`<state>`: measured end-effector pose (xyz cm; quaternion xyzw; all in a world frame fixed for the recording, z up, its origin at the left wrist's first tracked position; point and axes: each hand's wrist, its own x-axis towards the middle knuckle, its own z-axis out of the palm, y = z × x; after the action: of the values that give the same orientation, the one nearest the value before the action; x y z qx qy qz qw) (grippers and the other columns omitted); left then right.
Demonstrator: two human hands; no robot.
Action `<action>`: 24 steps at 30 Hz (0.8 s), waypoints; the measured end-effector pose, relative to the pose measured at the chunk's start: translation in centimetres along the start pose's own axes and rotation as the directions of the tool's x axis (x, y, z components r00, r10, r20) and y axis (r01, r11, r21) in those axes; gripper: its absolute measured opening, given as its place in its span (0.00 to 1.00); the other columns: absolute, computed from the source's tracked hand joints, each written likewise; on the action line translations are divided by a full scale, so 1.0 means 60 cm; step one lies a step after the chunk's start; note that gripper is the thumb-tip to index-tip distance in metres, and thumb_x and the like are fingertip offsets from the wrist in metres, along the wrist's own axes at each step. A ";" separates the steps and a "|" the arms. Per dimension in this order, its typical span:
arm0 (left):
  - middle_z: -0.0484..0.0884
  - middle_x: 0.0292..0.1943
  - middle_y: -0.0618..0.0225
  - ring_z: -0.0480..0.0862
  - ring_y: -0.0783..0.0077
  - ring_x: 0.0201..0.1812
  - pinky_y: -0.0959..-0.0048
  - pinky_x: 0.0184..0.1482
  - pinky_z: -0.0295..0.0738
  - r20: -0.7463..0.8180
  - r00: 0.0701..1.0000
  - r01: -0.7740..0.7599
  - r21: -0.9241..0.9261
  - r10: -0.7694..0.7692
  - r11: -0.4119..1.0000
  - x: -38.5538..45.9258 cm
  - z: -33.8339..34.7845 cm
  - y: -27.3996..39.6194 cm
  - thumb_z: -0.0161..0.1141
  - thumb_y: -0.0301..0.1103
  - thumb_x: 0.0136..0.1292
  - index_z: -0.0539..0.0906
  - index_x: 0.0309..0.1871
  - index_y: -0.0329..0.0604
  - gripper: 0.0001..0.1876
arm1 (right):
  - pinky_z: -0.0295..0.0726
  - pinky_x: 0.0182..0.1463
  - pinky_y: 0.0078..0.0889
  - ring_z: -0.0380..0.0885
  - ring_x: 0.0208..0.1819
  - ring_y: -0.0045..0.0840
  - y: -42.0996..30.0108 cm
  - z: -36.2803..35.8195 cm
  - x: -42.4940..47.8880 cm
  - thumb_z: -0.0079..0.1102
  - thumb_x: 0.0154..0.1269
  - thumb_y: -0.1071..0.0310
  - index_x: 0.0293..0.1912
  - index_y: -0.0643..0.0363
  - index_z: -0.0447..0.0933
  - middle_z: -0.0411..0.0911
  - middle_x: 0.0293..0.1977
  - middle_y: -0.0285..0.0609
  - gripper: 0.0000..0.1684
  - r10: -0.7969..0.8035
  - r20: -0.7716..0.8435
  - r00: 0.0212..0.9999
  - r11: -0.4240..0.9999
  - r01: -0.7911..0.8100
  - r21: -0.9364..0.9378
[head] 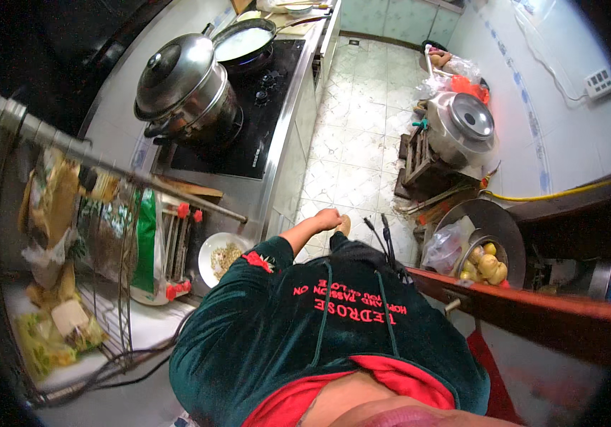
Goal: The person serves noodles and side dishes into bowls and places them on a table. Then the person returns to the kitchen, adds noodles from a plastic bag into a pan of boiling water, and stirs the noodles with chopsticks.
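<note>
My left hand [330, 219], fingers curled and nothing visible in them, hangs in front of my body above the tiled floor [350, 144]. A beige shoe tip [344, 225] shows just beyond it. My right hand is out of view. To the left, a white bowl [205, 259] of small chopped or grainy food stands near my left sleeve. Farther ahead, a tall steel pot [206, 115] with a domed lid [177, 74] stands on the black glass gas hob [246, 139]. Behind it sits a frying pan [244, 44] with whitish contents.
A wire rack [126, 288] with bags stands at left. On the right, a steel lid [473, 118] tops a large container on a wooden stool [417, 155]. A bowl of potatoes [489, 265] lies beside a red-brown door edge [524, 301]. A power strip [600, 84] hangs on the wall.
</note>
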<state>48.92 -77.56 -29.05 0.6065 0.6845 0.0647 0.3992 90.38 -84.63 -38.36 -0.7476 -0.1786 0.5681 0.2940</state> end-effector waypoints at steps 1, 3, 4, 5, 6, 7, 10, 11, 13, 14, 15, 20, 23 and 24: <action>0.85 0.36 0.53 0.84 0.53 0.41 0.60 0.45 0.77 0.047 0.997 -0.060 0.029 0.059 0.998 0.021 -0.018 0.017 0.57 0.42 0.55 0.85 0.38 0.41 0.15 | 0.80 0.30 0.31 0.80 0.30 0.33 -0.024 -0.002 0.000 0.51 0.61 0.72 0.60 0.63 0.68 0.79 0.33 0.48 0.26 0.013 -0.024 1.000 1.000 -0.013 -0.016; 0.84 0.38 0.49 0.83 0.49 0.43 0.58 0.48 0.76 0.161 0.987 -0.049 0.118 0.030 0.992 0.036 -0.054 0.046 0.55 0.44 0.55 0.86 0.34 0.39 0.17 | 0.80 0.30 0.31 0.81 0.31 0.33 -0.058 0.038 0.019 0.51 0.61 0.72 0.60 0.63 0.69 0.79 0.34 0.48 0.26 0.021 -0.014 1.000 0.999 -0.021 -0.028; 0.84 0.39 0.49 0.83 0.50 0.43 0.58 0.49 0.76 0.166 0.985 -0.078 0.142 0.054 0.987 0.047 -0.074 0.034 0.55 0.44 0.55 0.86 0.36 0.40 0.17 | 0.80 0.31 0.31 0.81 0.31 0.33 -0.074 0.075 0.029 0.51 0.61 0.72 0.59 0.63 0.69 0.79 0.34 0.48 0.25 0.032 0.026 0.999 0.999 -0.031 -0.026; 0.84 0.40 0.49 0.83 0.50 0.44 0.59 0.50 0.76 0.172 0.982 -0.106 0.163 0.077 0.981 0.053 -0.091 0.018 0.55 0.44 0.55 0.86 0.38 0.40 0.18 | 0.80 0.31 0.31 0.81 0.31 0.32 -0.083 0.102 0.034 0.51 0.61 0.72 0.59 0.63 0.69 0.79 0.34 0.48 0.25 0.048 0.066 0.997 0.998 -0.046 -0.032; 0.84 0.41 0.49 0.83 0.51 0.45 0.59 0.51 0.76 0.158 0.984 -0.100 0.149 0.076 0.984 0.060 -0.129 0.020 0.55 0.43 0.56 0.85 0.40 0.40 0.18 | 0.80 0.31 0.31 0.81 0.31 0.32 -0.097 0.131 0.045 0.51 0.61 0.71 0.59 0.64 0.69 0.79 0.34 0.48 0.25 0.058 0.092 0.994 0.998 -0.055 -0.027; 0.84 0.42 0.50 0.82 0.51 0.46 0.60 0.52 0.75 0.151 0.984 -0.115 0.122 0.096 0.986 0.071 -0.161 0.037 0.56 0.43 0.56 0.85 0.42 0.41 0.18 | 0.80 0.31 0.31 0.81 0.31 0.32 -0.117 0.147 0.057 0.51 0.61 0.71 0.59 0.64 0.69 0.79 0.34 0.48 0.25 0.061 0.098 0.993 0.998 -0.059 -0.026; 0.84 0.42 0.51 0.82 0.52 0.47 0.60 0.51 0.75 0.101 0.994 -0.033 0.031 0.030 0.999 0.116 -0.230 0.031 0.56 0.42 0.55 0.85 0.42 0.42 0.17 | 0.80 0.31 0.31 0.81 0.32 0.32 -0.185 0.199 0.066 0.51 0.62 0.71 0.58 0.64 0.70 0.79 0.34 0.49 0.24 0.063 0.094 0.994 0.998 -0.059 -0.036; 0.84 0.42 0.51 0.82 0.52 0.46 0.60 0.51 0.75 0.068 0.998 0.015 0.013 -0.016 1.000 0.122 -0.240 0.012 0.57 0.42 0.56 0.85 0.42 0.42 0.17 | 0.80 0.31 0.31 0.81 0.32 0.32 -0.196 0.214 0.069 0.51 0.62 0.71 0.58 0.64 0.70 0.79 0.34 0.49 0.24 0.079 0.116 0.990 0.996 -0.074 -0.050; 0.85 0.39 0.52 0.83 0.53 0.44 0.61 0.49 0.76 0.100 0.994 0.037 0.041 -0.041 0.998 0.158 -0.274 0.004 0.57 0.43 0.57 0.85 0.38 0.40 0.16 | 0.80 0.32 0.31 0.81 0.32 0.32 -0.230 0.245 0.088 0.51 0.62 0.70 0.57 0.64 0.70 0.79 0.34 0.49 0.23 0.082 0.138 0.987 0.995 -0.074 -0.062; 0.85 0.39 0.52 0.84 0.53 0.43 0.60 0.48 0.76 0.093 0.995 0.020 0.031 -0.023 0.999 0.175 -0.290 -0.002 0.57 0.44 0.57 0.85 0.38 0.40 0.16 | 0.80 0.32 0.31 0.81 0.32 0.32 -0.247 0.263 0.100 0.51 0.62 0.70 0.57 0.64 0.70 0.79 0.34 0.49 0.23 0.082 0.149 0.985 0.995 -0.072 -0.066; 0.85 0.39 0.52 0.84 0.53 0.42 0.60 0.47 0.76 0.095 0.995 0.000 0.017 -0.001 1.000 0.186 -0.306 -0.005 0.56 0.44 0.57 0.85 0.38 0.40 0.17 | 0.80 0.32 0.31 0.81 0.33 0.32 -0.260 0.276 0.106 0.51 0.62 0.70 0.57 0.64 0.70 0.79 0.34 0.49 0.23 0.087 0.155 0.984 0.994 -0.076 -0.077; 0.83 0.30 0.61 0.82 0.69 0.29 0.67 0.33 0.79 0.154 0.977 0.192 -0.315 -0.149 0.929 0.268 -0.371 -0.021 0.60 0.40 0.57 0.82 0.43 0.37 0.16 | 0.80 0.32 0.31 0.81 0.33 0.32 -0.345 0.353 0.162 0.52 0.63 0.69 0.56 0.65 0.71 0.80 0.35 0.49 0.22 0.069 0.205 0.976 0.990 -0.042 -0.132; 0.83 0.29 0.63 0.82 0.70 0.26 0.68 0.29 0.78 0.205 0.969 0.201 -0.329 -0.138 0.923 0.344 -0.408 -0.057 0.60 0.40 0.57 0.82 0.42 0.38 0.16 | 0.80 0.33 0.30 0.81 0.34 0.32 -0.396 0.396 0.186 0.52 0.63 0.69 0.55 0.65 0.71 0.80 0.35 0.49 0.21 0.048 0.232 0.972 0.978 0.002 -0.208; 0.83 0.28 0.63 0.82 0.69 0.26 0.67 0.28 0.78 0.183 0.981 0.129 -0.355 -0.066 0.926 0.379 -0.414 -0.069 0.59 0.40 0.57 0.83 0.41 0.39 0.15 | 0.80 0.33 0.30 0.81 0.34 0.32 -0.415 0.404 0.194 0.52 0.63 0.69 0.55 0.65 0.72 0.80 0.35 0.50 0.21 0.041 0.241 0.970 0.970 0.019 -0.241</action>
<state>31.43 -48.75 -25.35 0.4903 0.6540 0.1195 0.5636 72.28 -52.87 -35.41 -0.7030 -0.2770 0.6316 0.1736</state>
